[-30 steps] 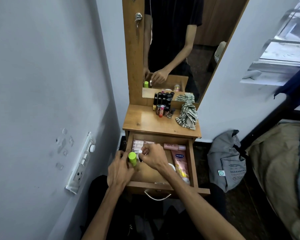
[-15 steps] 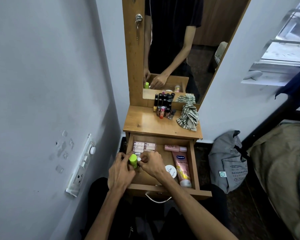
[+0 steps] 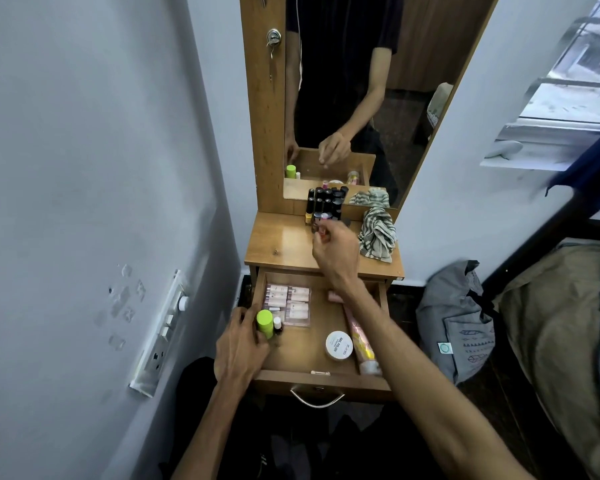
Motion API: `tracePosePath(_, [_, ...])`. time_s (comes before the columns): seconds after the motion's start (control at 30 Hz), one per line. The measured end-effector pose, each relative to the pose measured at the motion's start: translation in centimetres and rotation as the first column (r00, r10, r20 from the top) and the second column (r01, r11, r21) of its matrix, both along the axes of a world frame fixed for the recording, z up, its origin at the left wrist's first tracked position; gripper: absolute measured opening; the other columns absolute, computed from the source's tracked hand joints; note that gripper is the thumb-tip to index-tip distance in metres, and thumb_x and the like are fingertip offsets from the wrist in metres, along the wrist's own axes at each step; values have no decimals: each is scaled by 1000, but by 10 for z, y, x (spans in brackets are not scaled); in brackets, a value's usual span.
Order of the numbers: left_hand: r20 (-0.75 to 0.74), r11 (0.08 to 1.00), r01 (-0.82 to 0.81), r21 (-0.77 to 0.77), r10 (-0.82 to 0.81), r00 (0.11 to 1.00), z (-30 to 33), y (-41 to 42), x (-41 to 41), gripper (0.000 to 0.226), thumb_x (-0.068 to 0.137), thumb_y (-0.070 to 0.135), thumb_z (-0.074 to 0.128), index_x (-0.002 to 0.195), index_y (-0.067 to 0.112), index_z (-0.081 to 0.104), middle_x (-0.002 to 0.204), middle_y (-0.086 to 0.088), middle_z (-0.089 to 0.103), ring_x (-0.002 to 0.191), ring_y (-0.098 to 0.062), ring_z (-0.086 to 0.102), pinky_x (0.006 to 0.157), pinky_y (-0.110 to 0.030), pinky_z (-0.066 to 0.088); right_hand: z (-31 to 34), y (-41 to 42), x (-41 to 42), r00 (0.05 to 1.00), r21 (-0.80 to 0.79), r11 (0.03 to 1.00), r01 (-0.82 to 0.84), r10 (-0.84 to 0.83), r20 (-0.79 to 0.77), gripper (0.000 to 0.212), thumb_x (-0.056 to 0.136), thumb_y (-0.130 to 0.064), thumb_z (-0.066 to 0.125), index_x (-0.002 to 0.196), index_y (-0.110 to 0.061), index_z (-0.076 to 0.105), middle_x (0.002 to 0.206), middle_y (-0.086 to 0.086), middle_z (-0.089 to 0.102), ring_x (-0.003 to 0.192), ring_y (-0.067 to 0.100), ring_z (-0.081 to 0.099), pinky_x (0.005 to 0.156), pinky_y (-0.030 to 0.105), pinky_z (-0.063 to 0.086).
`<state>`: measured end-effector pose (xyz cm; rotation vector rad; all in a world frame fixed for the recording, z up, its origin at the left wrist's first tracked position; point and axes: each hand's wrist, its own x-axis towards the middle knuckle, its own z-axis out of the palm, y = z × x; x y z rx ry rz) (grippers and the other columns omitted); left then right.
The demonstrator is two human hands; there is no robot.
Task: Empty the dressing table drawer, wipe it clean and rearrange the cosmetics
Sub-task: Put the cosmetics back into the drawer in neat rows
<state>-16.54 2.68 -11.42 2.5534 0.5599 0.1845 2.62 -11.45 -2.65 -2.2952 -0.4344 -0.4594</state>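
The dressing table drawer (image 3: 326, 378) is pulled out. My left hand (image 3: 241, 346) grips a green-capped bottle (image 3: 264, 321) at the drawer's left side, with a small white-capped bottle (image 3: 277, 323) standing right beside it. Also in the drawer are a pack of pink sachets (image 3: 289, 304), a white round jar (image 3: 339, 345), a pink tube (image 3: 358, 337) along the right wall and a pink bottle (image 3: 334, 296) at the back. My right hand (image 3: 335, 252) is over the table top, fingers pinched on a small red bottle (image 3: 321, 232) at the front of a cluster of dark bottles (image 3: 326, 201).
A striped cloth (image 3: 378, 234) lies crumpled on the table top's right side. The mirror (image 3: 361, 98) rises behind it. A switch board (image 3: 163, 336) sticks out of the left wall. A grey bag (image 3: 459, 320) and a bed (image 3: 555, 323) stand to the right.
My right hand has left the drawer and risen to the bottles on the table top. The small white-capped bottle now stands free beside the green bottle. My left hand has stayed put.
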Motion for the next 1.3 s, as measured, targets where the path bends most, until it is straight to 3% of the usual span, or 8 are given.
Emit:
tracePosePath(0.1, [12, 1000, -15, -12, 16, 1000, -1, -1, 0, 56, 82, 18, 58, 137, 23, 52, 123, 0, 52, 93, -26, 64, 74, -40, 55, 25, 2, 34, 1000, -146, 989, 18, -18, 1, 31, 96, -13, 64, 124, -3, 69, 121, 14, 70, 101, 24, 68, 91, 35, 55])
tracePosePath(0.27, [10, 1000, -26, -3, 26, 1000, -1, -3, 1, 56, 82, 16, 58, 136, 23, 52, 126, 0, 53, 96, -26, 64, 75, -41, 55, 27, 8, 58, 996, -407, 914, 0, -36, -80, 27, 100, -22, 62, 120, -4, 67, 120, 15, 64, 102, 29, 64, 88, 41, 55])
tracePosePath(0.5, [15, 1000, -22, -1, 22, 1000, -2, -1, 1, 54, 83, 17, 59, 136, 22, 51, 127, -1, 54, 98, -25, 64, 76, -41, 56, 24, 15, 67, 997, -499, 867, -8, -31, -70, 30, 100, -23, 63, 123, -4, 67, 123, 16, 60, 105, 30, 63, 85, 39, 53])
tracePosePath(0.93, [37, 1000, -18, 5, 18, 999, -4, 1, -1, 53, 82, 16, 63, 134, 20, 53, 126, -3, 54, 93, -22, 65, 73, -36, 56, 18, 13, 64, 999, -406, 913, -46, 30, -44, 26, 99, -13, 62, 123, -3, 68, 121, 16, 64, 102, 32, 65, 83, 37, 51])
tracePosePath(1.1, [84, 999, -41, -32, 44, 996, -3, 0, -1, 53, 80, 13, 63, 132, 20, 56, 125, 0, 55, 85, -23, 65, 66, -37, 54, 21, 7, 53, 998, -221, 975, -20, 5, -70, 30, 88, -16, 75, 118, -11, 73, 108, 9, 71, 97, 26, 67, 84, 33, 51])
tracePosePath(1.2, [171, 992, -70, -107, 88, 981, -3, 2, -2, 49, 80, 11, 65, 128, 21, 59, 123, 4, 55, 91, -21, 64, 71, -35, 52, 17, -9, 29, 992, -47, 998, -52, 47, -114, 23, 85, -18, 80, 108, -15, 75, 85, -2, 71, 78, 12, 68, 77, 31, 59])
tracePosePath(1.3, [274, 979, -107, -173, 153, 950, 3, 6, 2, 45, 78, 7, 69, 121, 20, 64, 120, 5, 56, 94, -15, 59, 77, -35, 52, -1, -31, -7, 982, 46, 996, -81, 88, -170, 24, 84, -19, 83, 106, -17, 74, 86, -4, 72, 74, 5, 68, 72, 26, 61])
